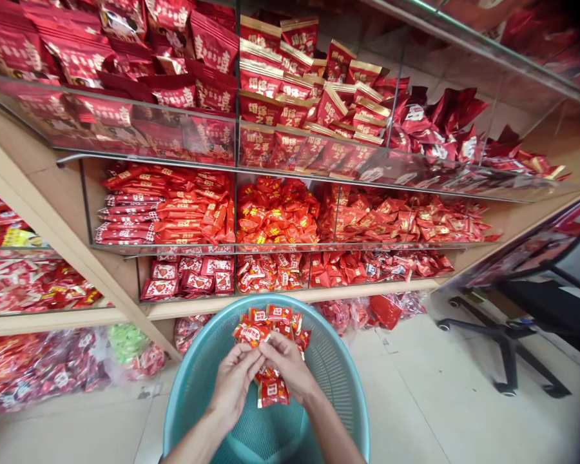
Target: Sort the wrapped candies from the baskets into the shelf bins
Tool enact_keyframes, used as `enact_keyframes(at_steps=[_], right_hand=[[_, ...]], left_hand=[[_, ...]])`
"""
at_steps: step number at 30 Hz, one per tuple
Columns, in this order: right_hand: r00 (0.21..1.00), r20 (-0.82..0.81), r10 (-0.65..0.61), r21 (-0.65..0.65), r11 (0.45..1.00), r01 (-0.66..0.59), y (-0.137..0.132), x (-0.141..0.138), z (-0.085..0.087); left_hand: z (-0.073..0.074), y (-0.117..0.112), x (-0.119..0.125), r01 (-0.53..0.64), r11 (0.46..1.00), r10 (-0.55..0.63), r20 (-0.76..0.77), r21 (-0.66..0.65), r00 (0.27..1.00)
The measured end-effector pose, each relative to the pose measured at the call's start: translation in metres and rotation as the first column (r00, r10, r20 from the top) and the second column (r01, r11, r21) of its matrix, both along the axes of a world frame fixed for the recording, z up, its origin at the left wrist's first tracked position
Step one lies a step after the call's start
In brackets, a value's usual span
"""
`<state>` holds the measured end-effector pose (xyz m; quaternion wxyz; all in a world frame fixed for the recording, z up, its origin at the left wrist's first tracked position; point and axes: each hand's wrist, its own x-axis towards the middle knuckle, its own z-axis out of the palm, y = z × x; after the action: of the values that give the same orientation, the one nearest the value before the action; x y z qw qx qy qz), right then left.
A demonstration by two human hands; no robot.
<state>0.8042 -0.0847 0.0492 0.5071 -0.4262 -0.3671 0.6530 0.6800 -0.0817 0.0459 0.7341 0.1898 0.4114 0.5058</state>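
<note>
Over a teal plastic basket (352, 380), both my hands come together at one small red candy packet (252, 333) with gold edges. My left hand (236, 377) pinches its lower edge from the left. Close against it, my right hand (290, 367) grips the same packet from the right, thumb and fingertips nearly touching the left ones. Several similar red packets (273, 392) lie in the basket below and behind my hands. Part of that pile is hidden by my fingers.
Glass-fronted shelves (280, 248) full of red sweet packets rise right behind the basket. Clear bags of sweets (53, 367) sit on the floor beneath the left shelf. A black wheeled chair (512, 341) stands on the tiled floor (415, 399) at right.
</note>
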Motion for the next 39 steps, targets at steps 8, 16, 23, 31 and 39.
enact_keyframes(at_steps=[8, 16, 23, 31, 39], right_hand=[[0.997, 0.074, -0.036, 0.053, 0.998, 0.033, 0.004, 0.006, -0.003], [0.951, 0.291, 0.104, -0.005, 0.994, -0.107, 0.003, 0.018, -0.015], [0.825, 0.536, -0.180, 0.181, 0.979, 0.096, 0.013, 0.036, -0.035], [0.828, 0.561, 0.015, 0.026, 0.999, -0.036, 0.005, 0.039, -0.036], [0.453, 0.494, 0.742, -0.621, 0.666, -0.413, -0.006, 0.033, -0.039]], left_hand=[[0.001, -0.011, -0.011, 0.213, 0.976, -0.218, -0.259, -0.047, 0.941], [0.003, -0.001, -0.041, 0.368, 0.930, -0.328, -0.472, -0.009, 0.818], [-0.029, -0.038, -0.037, 0.391, 0.781, -0.509, -0.135, -0.486, 0.850], [-0.058, -0.030, -0.019, 0.260, 0.814, -0.421, -0.219, -0.520, 0.880], [-0.084, -0.029, -0.004, 0.180, 0.847, -0.429, -0.443, -0.500, 0.787]])
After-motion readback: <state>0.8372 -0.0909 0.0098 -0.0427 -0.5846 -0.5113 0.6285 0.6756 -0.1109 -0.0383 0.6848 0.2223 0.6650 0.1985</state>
